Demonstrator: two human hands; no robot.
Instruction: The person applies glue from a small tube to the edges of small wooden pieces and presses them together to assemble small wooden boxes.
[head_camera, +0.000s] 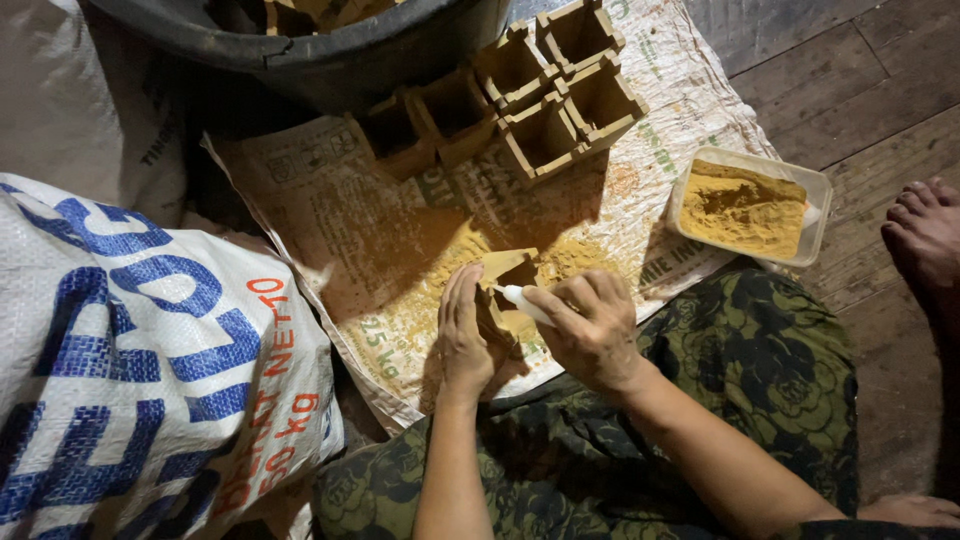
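My left hand (463, 335) steadies a small square brown paper box (505, 275) that stands on a printed woven sheet (360, 240). My right hand (590, 325) grips a white spoon (522, 300) whose tip sits over the box's open top. Yellow-brown powder (455, 265) is scattered on the sheet around the box. A clear plastic tub (815, 215) holding the same powder sits to the right on the sheet's edge.
Several empty square paper boxes (545, 95) stand in a cluster beyond. A dark round basin (330, 50) holds more boxes at the top. A white sack with blue lettering (130, 360) fills the left. A bare foot (925, 245) rests on the wooden floor (860, 90).
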